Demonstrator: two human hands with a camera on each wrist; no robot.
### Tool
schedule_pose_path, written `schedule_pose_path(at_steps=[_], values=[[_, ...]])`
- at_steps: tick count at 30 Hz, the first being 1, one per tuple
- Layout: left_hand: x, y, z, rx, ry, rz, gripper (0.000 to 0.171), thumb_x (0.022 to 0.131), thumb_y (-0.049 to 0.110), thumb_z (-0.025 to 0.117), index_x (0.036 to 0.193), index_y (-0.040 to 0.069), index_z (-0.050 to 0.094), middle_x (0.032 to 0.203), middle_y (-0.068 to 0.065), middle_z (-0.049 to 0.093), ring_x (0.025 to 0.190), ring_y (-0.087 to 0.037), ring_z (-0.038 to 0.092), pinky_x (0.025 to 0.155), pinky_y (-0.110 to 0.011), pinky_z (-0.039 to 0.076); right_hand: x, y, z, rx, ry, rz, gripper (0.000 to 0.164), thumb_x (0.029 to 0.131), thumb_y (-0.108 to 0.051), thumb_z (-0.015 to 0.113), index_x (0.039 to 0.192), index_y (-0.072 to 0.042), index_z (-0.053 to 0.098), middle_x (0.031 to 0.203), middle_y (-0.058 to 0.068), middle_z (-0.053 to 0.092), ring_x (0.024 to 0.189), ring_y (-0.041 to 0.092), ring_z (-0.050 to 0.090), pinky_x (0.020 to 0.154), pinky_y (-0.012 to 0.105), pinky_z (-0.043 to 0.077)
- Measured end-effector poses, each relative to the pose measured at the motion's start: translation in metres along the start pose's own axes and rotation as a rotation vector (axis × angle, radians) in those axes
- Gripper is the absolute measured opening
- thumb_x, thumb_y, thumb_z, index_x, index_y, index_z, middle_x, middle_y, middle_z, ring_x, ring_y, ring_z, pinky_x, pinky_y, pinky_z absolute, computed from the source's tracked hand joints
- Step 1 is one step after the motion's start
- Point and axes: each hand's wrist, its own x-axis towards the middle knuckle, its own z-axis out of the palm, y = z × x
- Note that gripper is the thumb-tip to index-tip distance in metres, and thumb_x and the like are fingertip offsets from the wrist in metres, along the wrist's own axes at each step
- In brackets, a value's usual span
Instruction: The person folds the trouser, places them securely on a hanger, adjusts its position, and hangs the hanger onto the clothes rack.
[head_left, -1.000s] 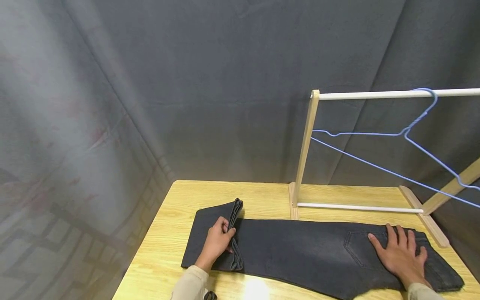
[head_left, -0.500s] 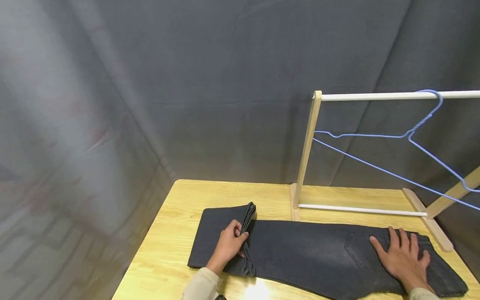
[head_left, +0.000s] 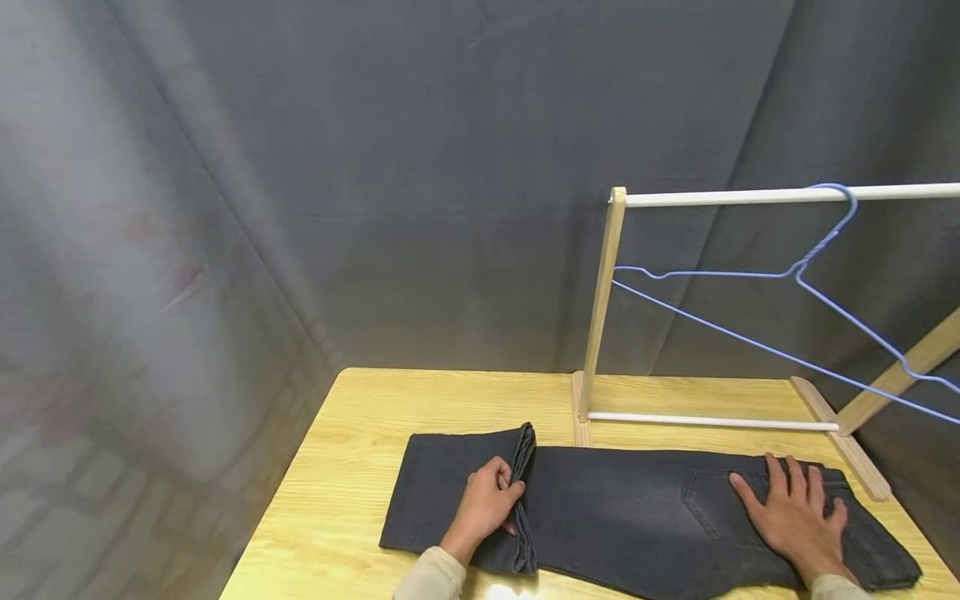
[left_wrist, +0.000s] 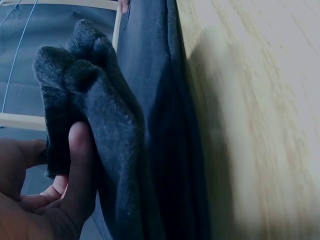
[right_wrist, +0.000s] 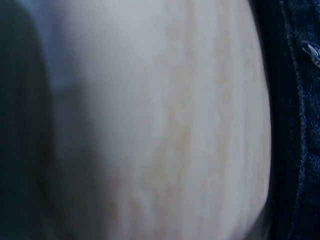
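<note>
Dark denim jeans (head_left: 607,508) lie lengthwise on the table, folded in half along the legs, a back pocket facing up near the waist end. At the left, the leg ends are turned back over the legs, their layered hems (left_wrist: 95,95) raised a little. My left hand (head_left: 483,504) pinches these hems between thumb and fingers; the left wrist view shows the thumb (left_wrist: 80,150) against the cloth. Over the back pocket, my right hand (head_left: 798,521) rests flat with fingers spread. The right wrist view catches only the jeans' edge (right_wrist: 295,125) and wood; the hand is out of it.
A wooden rack (head_left: 600,308) with white rails stands at the back right of the table (head_left: 337,467), just behind the jeans. A blue wire hanger (head_left: 802,267) hangs from its top rail. Grey curtains (head_left: 450,208) enclose the back and left side.
My left hand has carried the hems rightward along the legs, so the turned-back part now reaches further right and the jeans' left end has shifted right. My right hand stays on the pocket.
</note>
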Motion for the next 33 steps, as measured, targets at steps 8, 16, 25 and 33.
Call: schedule_pose_path(at_steps=[8,16,25,33], values=[[0.004,-0.003,0.014,0.046,-0.014,0.007,0.019,0.088,0.01,0.064,0.079,0.007,0.046,0.063,0.004,0.041,0.03,-0.005,0.05,0.033,-0.028,0.047,-0.006,0.0,0.0,0.009,0.017,-0.01,0.098,0.089,-0.075,0.027,0.15,-0.001,0.007,0.151,0.036,0.001,0.139,0.055,-0.015,0.099,0.078,-0.006],[0.003,-0.012,0.02,0.188,-0.084,0.0,0.015,0.088,0.012,0.064,0.085,0.01,0.049,0.061,0.005,0.044,0.034,-0.006,0.049,0.035,-0.024,0.044,-0.004,-0.008,0.0,0.016,0.032,-0.041,0.096,0.09,-0.074,0.027,0.151,-0.002,0.007,0.15,0.035,0.003,0.14,0.054,-0.014,0.1,0.077,-0.007],[-0.01,-0.014,0.003,0.568,-0.335,0.143,0.05,0.083,0.043,0.07,0.128,0.024,0.058,0.096,0.01,0.057,0.083,-0.004,0.048,0.069,-0.027,0.044,-0.008,-0.002,-0.004,0.022,0.028,-0.019,0.098,0.089,-0.075,0.026,0.15,-0.002,0.007,0.15,0.036,0.002,0.139,0.054,-0.015,0.1,0.077,-0.008],[-0.031,-0.031,-0.041,0.76,-0.473,0.236,0.087,0.065,0.055,0.078,0.141,0.044,0.038,0.151,0.01,0.036,0.139,-0.027,0.03,0.099,-0.066,0.028,-0.005,-0.005,-0.003,0.014,0.037,-0.03,0.095,0.09,-0.073,0.027,0.15,-0.001,0.008,0.149,0.036,0.003,0.139,0.054,-0.014,0.101,0.077,-0.007]])
